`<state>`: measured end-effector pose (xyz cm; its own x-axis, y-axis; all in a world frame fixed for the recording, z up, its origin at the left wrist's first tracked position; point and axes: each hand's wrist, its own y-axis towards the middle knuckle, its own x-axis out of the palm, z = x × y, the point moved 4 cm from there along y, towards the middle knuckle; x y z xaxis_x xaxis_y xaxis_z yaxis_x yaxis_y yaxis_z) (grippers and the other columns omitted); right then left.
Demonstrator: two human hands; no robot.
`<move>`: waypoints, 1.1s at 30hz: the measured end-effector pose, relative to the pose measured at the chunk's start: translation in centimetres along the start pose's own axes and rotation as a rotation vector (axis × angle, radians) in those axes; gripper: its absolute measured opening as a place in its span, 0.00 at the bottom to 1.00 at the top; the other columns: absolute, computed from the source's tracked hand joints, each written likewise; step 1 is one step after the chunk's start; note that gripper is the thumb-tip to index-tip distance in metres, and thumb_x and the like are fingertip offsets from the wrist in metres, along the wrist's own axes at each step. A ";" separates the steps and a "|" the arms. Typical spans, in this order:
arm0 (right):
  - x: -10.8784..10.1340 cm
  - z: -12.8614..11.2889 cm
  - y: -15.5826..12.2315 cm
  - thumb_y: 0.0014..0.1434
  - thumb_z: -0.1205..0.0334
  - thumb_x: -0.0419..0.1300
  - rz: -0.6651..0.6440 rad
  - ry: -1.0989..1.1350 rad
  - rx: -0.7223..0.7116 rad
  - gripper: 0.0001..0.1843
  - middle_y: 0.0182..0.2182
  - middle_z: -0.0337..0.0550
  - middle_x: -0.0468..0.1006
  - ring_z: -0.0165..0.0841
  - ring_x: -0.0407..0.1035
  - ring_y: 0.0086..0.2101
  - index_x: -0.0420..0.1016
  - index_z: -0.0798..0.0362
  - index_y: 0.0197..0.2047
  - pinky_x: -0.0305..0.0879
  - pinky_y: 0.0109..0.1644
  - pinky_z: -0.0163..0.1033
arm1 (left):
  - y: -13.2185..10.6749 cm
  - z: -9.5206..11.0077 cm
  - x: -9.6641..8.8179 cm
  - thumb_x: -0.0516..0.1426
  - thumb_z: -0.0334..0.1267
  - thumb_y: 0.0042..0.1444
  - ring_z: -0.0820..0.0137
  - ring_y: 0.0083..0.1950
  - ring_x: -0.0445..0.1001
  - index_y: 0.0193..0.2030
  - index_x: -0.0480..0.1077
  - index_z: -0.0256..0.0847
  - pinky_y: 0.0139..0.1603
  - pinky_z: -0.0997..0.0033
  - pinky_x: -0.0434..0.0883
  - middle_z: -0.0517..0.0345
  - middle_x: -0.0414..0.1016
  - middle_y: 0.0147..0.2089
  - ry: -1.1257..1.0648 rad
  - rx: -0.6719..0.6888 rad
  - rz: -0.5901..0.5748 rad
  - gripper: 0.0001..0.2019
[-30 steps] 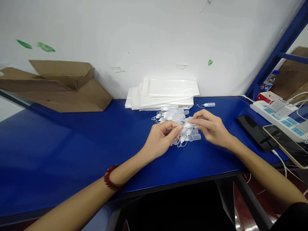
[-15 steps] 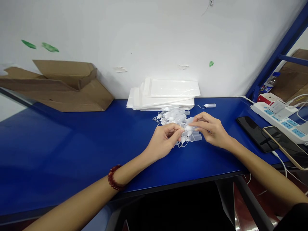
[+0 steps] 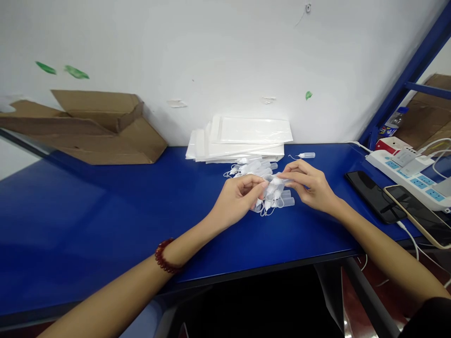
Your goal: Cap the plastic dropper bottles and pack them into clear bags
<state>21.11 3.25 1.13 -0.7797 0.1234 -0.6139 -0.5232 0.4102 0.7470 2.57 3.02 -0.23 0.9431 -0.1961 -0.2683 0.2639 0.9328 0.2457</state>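
Between my two hands is a small translucent dropper bottle (image 3: 275,181) with a white tip, above a pile of similar bottles. My right hand (image 3: 309,184) is closed on the bottle's body, thumb and fingers pinching it. My left hand (image 3: 237,199) is pinched at the tip side, seemingly on its thin looped strap; the fingertips partly hide what is held. Below the hands lie several bottles (image 3: 287,202) with strap loops on the blue table (image 3: 141,225). More bottles (image 3: 253,167) are heaped just behind my left hand.
White plastic bags (image 3: 252,129) are stacked against the wall behind the pile. One lone bottle (image 3: 308,155) lies to their right. An opened cardboard box (image 3: 120,145) stands at the back left. Two phones (image 3: 375,195) and a power strip (image 3: 412,176) with cables occupy the right end.
Both hands have shifted slightly upward and left with the bottle between them. The view has tilted a little. The pile looks the same.
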 end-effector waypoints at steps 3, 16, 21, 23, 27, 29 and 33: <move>0.1 0.0 0.0 0.64 0.73 0.55 -0.008 -0.017 0.003 0.16 0.42 0.46 0.74 0.32 0.72 0.41 0.74 0.49 0.51 0.73 0.40 0.40 | 0.0 -0.1 0.0 0.60 0.43 0.54 0.78 0.16 0.62 0.29 0.72 0.36 0.19 0.77 0.63 0.62 0.69 0.20 0.029 0.008 0.014 0.11; -1.7 9.6 -2.4 0.58 0.63 0.61 -0.161 -0.426 0.597 0.27 0.58 0.60 0.70 0.51 0.64 0.58 0.65 0.58 0.60 0.61 0.63 0.60 | -0.3 -0.1 -1.1 0.56 0.41 0.56 0.74 0.21 0.69 0.29 0.73 0.37 0.23 0.74 0.63 0.60 0.74 0.22 0.476 0.190 0.225 0.11; -1.6 11.8 -3.4 0.62 0.62 0.56 -0.284 -0.463 0.663 0.28 0.62 0.62 0.66 0.52 0.59 0.62 0.61 0.61 0.64 0.59 0.64 0.60 | -0.3 -0.2 -0.6 0.56 0.42 0.55 0.72 0.20 0.71 0.29 0.74 0.37 0.24 0.73 0.66 0.59 0.76 0.22 0.522 0.198 0.177 0.12; -1.6 12.1 -3.4 0.63 0.62 0.55 -0.303 -0.472 0.660 0.27 0.62 0.62 0.66 0.52 0.59 0.62 0.60 0.61 0.64 0.60 0.64 0.59 | -0.4 0.0 -0.6 0.55 0.41 0.55 0.72 0.20 0.70 0.28 0.73 0.37 0.23 0.73 0.65 0.59 0.75 0.21 0.525 0.199 0.172 0.11; -1.1 12.5 -3.4 0.64 0.63 0.53 -0.349 -0.476 0.669 0.25 0.61 0.65 0.66 0.50 0.59 0.62 0.60 0.65 0.62 0.59 0.64 0.55 | -0.5 0.3 -0.7 0.52 0.39 0.54 0.73 0.19 0.69 0.25 0.71 0.38 0.21 0.74 0.63 0.60 0.73 0.19 0.494 0.190 0.188 0.12; -0.9 12.5 -3.4 0.65 0.64 0.52 -0.356 -0.476 0.675 0.24 0.61 0.65 0.66 0.50 0.60 0.62 0.60 0.65 0.62 0.60 0.63 0.55 | -0.5 0.3 -0.9 0.51 0.39 0.54 0.72 0.20 0.70 0.25 0.72 0.38 0.21 0.74 0.63 0.59 0.73 0.19 0.480 0.175 0.208 0.12; -0.9 12.5 -3.4 0.66 0.64 0.51 -0.349 -0.484 0.675 0.21 0.60 0.62 0.67 0.51 0.61 0.60 0.62 0.60 0.61 0.60 0.60 0.60 | -0.6 0.4 -1.1 0.51 0.40 0.54 0.71 0.21 0.71 0.26 0.72 0.37 0.21 0.74 0.63 0.59 0.73 0.19 0.469 0.165 0.237 0.13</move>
<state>27.85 13.02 -4.01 -0.3041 0.1967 -0.9321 -0.2709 0.9202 0.2825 1.50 2.57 0.30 0.7996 0.2043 -0.5647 0.1189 0.8679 0.4823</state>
